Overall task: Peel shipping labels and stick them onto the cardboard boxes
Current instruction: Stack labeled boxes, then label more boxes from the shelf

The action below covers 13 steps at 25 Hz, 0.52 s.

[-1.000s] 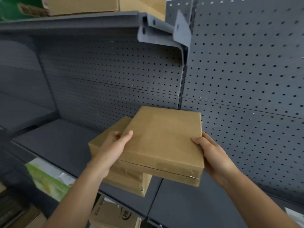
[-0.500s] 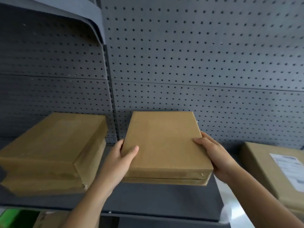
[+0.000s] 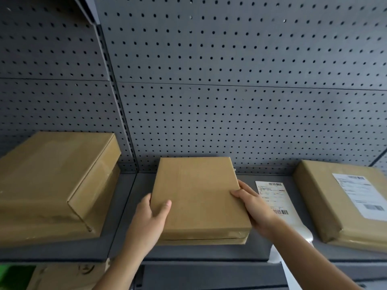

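Observation:
A flat, unlabelled cardboard box (image 3: 199,197) lies on the grey shelf (image 3: 129,243) in the middle of the view. My left hand (image 3: 149,222) grips its left front edge, thumb on top. My right hand (image 3: 254,208) grips its right edge. Just right of the box a strip of white shipping labels (image 3: 274,199) lies on the shelf and hangs over the front edge. Further right sits a cardboard box (image 3: 326,204) with a white label (image 3: 360,195) stuck on its top.
A stack of two larger plain cardboard boxes (image 3: 54,181) stands at the left of the shelf. Grey pegboard (image 3: 230,91) forms the back wall. Below the shelf's front edge, another carton (image 3: 67,275) and something green (image 3: 16,275) show.
Both hands carried the flat box rightwards off the left stack and lowered it onto the shelf. The view swung right, bringing the label strip and the labelled box into sight.

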### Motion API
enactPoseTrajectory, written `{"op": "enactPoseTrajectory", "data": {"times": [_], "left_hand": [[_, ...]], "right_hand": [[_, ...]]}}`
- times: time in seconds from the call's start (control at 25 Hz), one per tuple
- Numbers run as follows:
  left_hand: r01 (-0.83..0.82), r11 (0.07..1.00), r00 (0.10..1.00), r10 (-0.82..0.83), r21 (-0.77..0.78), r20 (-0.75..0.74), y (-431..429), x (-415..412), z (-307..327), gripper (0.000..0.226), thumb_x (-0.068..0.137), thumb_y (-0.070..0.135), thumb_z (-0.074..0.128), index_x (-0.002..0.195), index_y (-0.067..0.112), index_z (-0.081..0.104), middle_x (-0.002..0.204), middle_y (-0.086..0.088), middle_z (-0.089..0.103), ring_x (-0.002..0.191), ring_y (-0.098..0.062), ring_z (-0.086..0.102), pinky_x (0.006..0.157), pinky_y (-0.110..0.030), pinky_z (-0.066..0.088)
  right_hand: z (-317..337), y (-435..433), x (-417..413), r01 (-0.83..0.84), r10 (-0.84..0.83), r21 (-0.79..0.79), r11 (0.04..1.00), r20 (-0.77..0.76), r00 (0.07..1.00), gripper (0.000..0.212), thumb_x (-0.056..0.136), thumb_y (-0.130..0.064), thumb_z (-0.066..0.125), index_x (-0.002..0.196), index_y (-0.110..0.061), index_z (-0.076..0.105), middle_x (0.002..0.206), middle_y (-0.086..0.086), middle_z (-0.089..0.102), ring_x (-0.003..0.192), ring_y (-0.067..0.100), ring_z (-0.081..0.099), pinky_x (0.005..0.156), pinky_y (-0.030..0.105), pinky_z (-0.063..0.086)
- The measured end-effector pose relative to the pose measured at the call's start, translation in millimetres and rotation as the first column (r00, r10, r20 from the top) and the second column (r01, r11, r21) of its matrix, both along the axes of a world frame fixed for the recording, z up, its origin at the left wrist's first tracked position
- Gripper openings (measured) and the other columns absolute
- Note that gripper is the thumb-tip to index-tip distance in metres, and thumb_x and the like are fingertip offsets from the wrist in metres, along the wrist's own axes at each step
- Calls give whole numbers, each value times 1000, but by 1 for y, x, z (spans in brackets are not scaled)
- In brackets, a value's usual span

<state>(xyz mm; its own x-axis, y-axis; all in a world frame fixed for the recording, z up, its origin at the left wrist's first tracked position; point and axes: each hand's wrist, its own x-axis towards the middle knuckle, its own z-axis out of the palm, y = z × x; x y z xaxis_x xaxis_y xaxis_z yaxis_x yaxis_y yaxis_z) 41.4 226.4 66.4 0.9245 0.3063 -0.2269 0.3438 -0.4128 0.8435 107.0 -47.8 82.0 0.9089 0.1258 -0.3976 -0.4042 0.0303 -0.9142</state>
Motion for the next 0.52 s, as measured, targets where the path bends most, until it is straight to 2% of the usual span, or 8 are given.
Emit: {"op": "enactPoseTrajectory", "data": {"times": [0.2, 0.32, 0.36, 0.44, 0.52], "left_hand": [[-26, 998, 1000, 26, 62, -7, -6, -6, -6, 83, 89, 70, 55, 155, 27, 32, 144, 8, 54, 122, -17, 59, 99, -43, 51], [-22, 997, 1000, 23, 69, -16, -7, -6, -4, 82, 89, 69, 56, 155, 27, 31, 145, 7, 54, 120, -16, 59, 98, -44, 52], [-18, 996, 1000, 20, 85, -16, -8, -6, -3, 82, 90, 67, 56, 156, 26, 30, 148, 5, 51, 123, -18, 57, 100, -44, 51], [-10, 983, 1000, 8, 184, 16, -11, -6, 2, 81, 95, 59, 55, 160, 22, 24, 160, 0, 38, 138, -23, 48, 108, -47, 46], [5, 943, 994, -41, 333, 100, -18, -4, 12, 79, 97, 54, 52, 161, 20, 21, 166, -1, 29, 149, -23, 35, 111, -49, 42]], "right_hand": [[-16, -2, 2, -43, 43, -28, 999, -5, 999, 40, 99, -19, 51, 132, -39, 59, 120, -2, 74, 112, 22, 69, 99, 44, 54], [-17, -4, 1, -62, 62, -43, 997, -1, 998, 36, 99, -22, 54, 130, -39, 60, 119, -6, 74, 111, 17, 70, 95, 37, 55], [-17, -7, 0, -62, 64, -62, 996, 18, 998, 36, 98, -24, 57, 131, -37, 59, 122, -8, 73, 113, 15, 68, 99, 36, 52], [-17, -18, 0, -33, 43, -134, 990, 75, 996, 44, 95, -35, 62, 138, -34, 55, 135, -13, 63, 125, 9, 59, 113, 37, 40], [-13, -39, -1, 45, -13, -236, 971, 138, 990, 46, 97, -37, 60, 142, -34, 51, 142, -15, 54, 132, 6, 48, 117, 33, 32]]}}
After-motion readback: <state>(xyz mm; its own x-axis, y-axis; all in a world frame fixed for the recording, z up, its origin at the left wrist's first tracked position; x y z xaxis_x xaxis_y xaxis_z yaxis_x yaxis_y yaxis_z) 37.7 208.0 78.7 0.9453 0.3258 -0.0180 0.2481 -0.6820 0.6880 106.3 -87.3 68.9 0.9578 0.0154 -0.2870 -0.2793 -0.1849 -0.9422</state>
